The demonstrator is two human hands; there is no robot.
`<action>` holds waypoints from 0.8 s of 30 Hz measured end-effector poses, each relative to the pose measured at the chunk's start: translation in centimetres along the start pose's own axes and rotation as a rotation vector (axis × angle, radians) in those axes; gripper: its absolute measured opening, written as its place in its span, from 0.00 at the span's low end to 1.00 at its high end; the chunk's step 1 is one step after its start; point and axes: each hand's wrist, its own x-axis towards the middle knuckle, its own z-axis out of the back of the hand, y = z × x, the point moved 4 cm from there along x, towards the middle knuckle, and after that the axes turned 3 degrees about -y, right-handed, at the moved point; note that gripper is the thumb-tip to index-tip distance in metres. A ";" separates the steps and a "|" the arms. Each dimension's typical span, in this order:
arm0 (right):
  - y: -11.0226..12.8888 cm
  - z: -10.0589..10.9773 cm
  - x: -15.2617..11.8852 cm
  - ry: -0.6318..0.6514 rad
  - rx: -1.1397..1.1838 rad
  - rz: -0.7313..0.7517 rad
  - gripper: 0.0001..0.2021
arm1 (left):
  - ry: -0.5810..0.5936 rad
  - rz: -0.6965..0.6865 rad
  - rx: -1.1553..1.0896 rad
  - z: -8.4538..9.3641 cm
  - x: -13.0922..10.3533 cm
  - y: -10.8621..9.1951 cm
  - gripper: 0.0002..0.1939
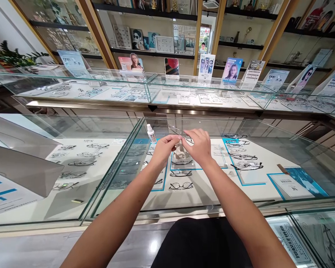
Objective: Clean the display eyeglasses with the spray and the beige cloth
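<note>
My left hand [166, 146] and my right hand [198, 144] meet above the glass counter, thumbs close together. Both have their fingers closed on a pair of thin-framed eyeglasses [175, 129], which sticks out up and to the left of the fingertips. Part of the eyeglasses is hidden behind the right fingers. Just below the hands is a crumpled beige cloth [181, 152]; whether it hangs from the fingers or rests on the glass I cannot tell. A small white bottle [151, 134] stands upright on the counter, left of my left hand.
Under the glass top of the counter [153, 204] lie several eyeglasses [181, 185] in rows. A white box or bag [13, 178] with blue print stands at the left. Behind runs a second display case [162, 97] with upright cards [206, 69] on it.
</note>
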 end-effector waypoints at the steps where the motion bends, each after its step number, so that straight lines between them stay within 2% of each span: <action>1: 0.0 -0.1 0.0 -0.001 -0.011 0.010 0.16 | 0.005 0.010 -0.017 0.0 0.0 0.0 0.20; 6: 0.3 -0.4 -0.1 0.023 -0.023 0.044 0.17 | -0.007 0.041 -0.060 -0.1 0.0 0.0 0.19; 9: 0.7 -0.1 -0.1 0.016 0.029 0.042 0.19 | -0.082 0.028 -0.038 0.4 0.4 0.0 0.19; 11: 0.5 0.3 0.2 0.014 0.064 -0.017 0.19 | -0.152 -0.011 0.013 0.9 0.7 -0.1 0.18; 15: -1.6 0.2 0.8 0.094 0.035 -0.226 0.22 | -0.276 -0.204 0.220 2.0 0.8 -1.1 0.15; 18: -3.5 -0.5 1.2 0.205 -0.029 -0.323 0.27 | -0.326 -0.455 0.415 2.0 -0.1 -2.8 0.11; 21: -4.4 -1.2 1.5 0.332 -0.055 -0.344 0.31 | -0.332 -0.665 0.575 0.5 -1.1 -5.3 0.09; 24: -4.2 -1.4 2.0 0.420 -0.049 -0.312 0.30 | -0.213 -0.783 0.666 -3.6 -1.2 -8.4 0.09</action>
